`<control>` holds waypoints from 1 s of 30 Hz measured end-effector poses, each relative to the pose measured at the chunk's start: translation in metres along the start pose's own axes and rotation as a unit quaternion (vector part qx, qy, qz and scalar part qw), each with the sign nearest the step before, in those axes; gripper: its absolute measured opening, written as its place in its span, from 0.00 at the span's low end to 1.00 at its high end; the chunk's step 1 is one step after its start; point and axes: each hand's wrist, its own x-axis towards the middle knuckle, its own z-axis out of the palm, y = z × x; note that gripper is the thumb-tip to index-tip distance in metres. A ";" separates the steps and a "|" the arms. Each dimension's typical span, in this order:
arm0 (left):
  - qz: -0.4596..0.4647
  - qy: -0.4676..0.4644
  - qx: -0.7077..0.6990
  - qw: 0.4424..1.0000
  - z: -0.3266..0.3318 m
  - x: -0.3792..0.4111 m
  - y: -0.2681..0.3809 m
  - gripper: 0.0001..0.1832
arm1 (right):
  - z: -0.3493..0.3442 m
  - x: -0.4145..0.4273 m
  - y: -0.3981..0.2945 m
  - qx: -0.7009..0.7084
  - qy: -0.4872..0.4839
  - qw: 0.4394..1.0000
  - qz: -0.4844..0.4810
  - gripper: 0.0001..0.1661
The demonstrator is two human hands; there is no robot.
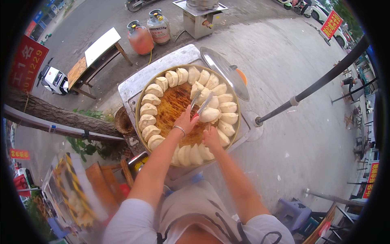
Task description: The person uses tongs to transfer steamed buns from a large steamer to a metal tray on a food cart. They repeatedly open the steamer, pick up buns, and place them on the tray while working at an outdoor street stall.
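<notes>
A large round pan [138, 103] stands on a metal-topped stove [129, 83] before me. Plump dumplings [154, 90] line its wall in a ring, and a second short row lies inside the ring at the right. The middle of the pan shows a browned, oily bottom. My left hand [186, 120] holds metal tongs [204, 103] with red on the grip, their arms spread over the inner dumplings. My right hand [211, 137] grips the handle of a utensil, probably a spatula; its blade is mostly hidden under a dumpling [209, 115] at the pan's inner right.
A round metal lid [224, 71] leans at the stove's back right. Two gas cylinders [140, 38] and a steel steamer stand [198, 23] are behind. A slanted pole [320, 82] rises at the right, a tree trunk [61, 113] lies across the left, and a wooden table [94, 53] stands beyond.
</notes>
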 end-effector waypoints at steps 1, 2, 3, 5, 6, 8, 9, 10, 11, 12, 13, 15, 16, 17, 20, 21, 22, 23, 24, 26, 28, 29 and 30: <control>0.007 0.013 -0.006 1.000 0.006 -0.002 -0.006 0.44 | 0.010 -0.002 0.003 -0.002 0.035 0.999 0.001 0.07; 0.013 0.026 -0.011 1.000 0.012 -0.004 -0.012 0.43 | 0.016 -0.001 0.012 -0.024 0.044 0.999 -0.021 0.07; 0.020 0.041 -0.018 0.999 0.012 -0.007 -0.014 0.43 | 0.017 0.000 0.012 -0.047 0.040 0.997 -0.042 0.07; 0.022 0.045 0.001 0.999 0.016 -0.015 -0.014 0.43 | 0.014 -0.003 0.012 -0.090 0.022 0.992 -0.081 0.07; 0.022 0.047 0.007 0.999 0.016 -0.019 -0.010 0.43 | 0.009 -0.005 0.013 -0.104 0.017 0.989 -0.106 0.06; 0.010 0.046 0.029 0.998 0.014 -0.023 -0.001 0.43 | 0.005 -0.008 0.015 -0.117 0.020 0.979 -0.165 0.06; 0.004 0.044 0.037 0.998 0.015 -0.025 0.004 0.43 | 0.000 -0.009 0.020 -0.120 0.018 0.976 -0.182 0.06; 0.020 0.061 0.031 0.997 0.018 -0.026 0.004 0.43 | -0.004 -0.009 0.024 -0.122 0.017 0.972 -0.201 0.06; 0.012 0.065 0.038 0.997 0.020 -0.027 0.008 0.43 | -0.008 -0.008 0.028 -0.123 0.006 0.971 -0.205 0.06; 0.003 0.070 0.047 0.996 0.018 -0.030 0.014 0.43 | -0.009 -0.008 0.025 -0.117 0.000 0.970 -0.212 0.06; -0.006 0.074 0.055 0.996 0.016 -0.032 0.020 0.43 | -0.009 -0.009 0.022 -0.110 -0.006 0.970 -0.218 0.06; -0.013 0.081 0.048 0.995 0.014 -0.038 0.028 0.43 | -0.011 -0.012 0.019 -0.110 0.003 0.963 -0.247 0.05; -0.016 0.085 0.044 0.995 0.013 -0.042 0.031 0.43 | -0.012 -0.013 0.019 -0.122 0.013 0.956 -0.266 0.05; -0.013 0.093 0.035 0.995 0.012 -0.045 0.035 0.43 | -0.012 -0.014 0.019 -0.160 0.033 0.942 -0.294 0.05; -0.026 0.122 0.006 0.992 0.009 -0.059 0.028 0.43 | -0.007 -0.039 -0.048 0.050 -0.016 0.997 -0.055 0.05; -0.027 0.131 -0.007 0.991 0.010 -0.064 0.026 0.43 | -0.008 -0.051 -0.076 0.166 -0.042 0.981 0.088 0.05; -0.025 0.140 -0.018 0.990 0.010 -0.067 0.028 0.43 | -0.009 -0.053 -0.078 0.163 -0.043 0.982 0.086 0.04; -0.035 0.127 -0.028 0.991 0.009 -0.070 0.031 0.43 | -0.011 -0.055 -0.077 0.161 -0.046 0.982 0.084 0.04; -0.046 0.114 -0.037 0.992 0.004 -0.072 0.037 0.43 | -0.013 -0.057 -0.076 0.158 -0.049 0.983 0.083 0.04; -0.063 0.104 -0.056 0.991 -0.010 -0.079 0.048 0.43 | -0.014 -0.057 -0.068 0.130 -0.045 0.990 0.037 0.04; -0.078 0.106 -0.077 0.988 -0.023 -0.091 0.053 0.43 | -0.009 -0.065 -0.084 0.130 -0.054 0.989 0.036 0.04; -0.077 0.131 -0.083 0.985 -0.024 -0.097 0.050 0.43 | -0.007 -0.069 -0.098 0.145 -0.065 0.986 0.056 0.04; -0.074 0.156 -0.087 0.981 -0.026 -0.102 0.046 0.43 | -0.002 -0.075 -0.116 0.162 -0.074 0.981 0.076 0.04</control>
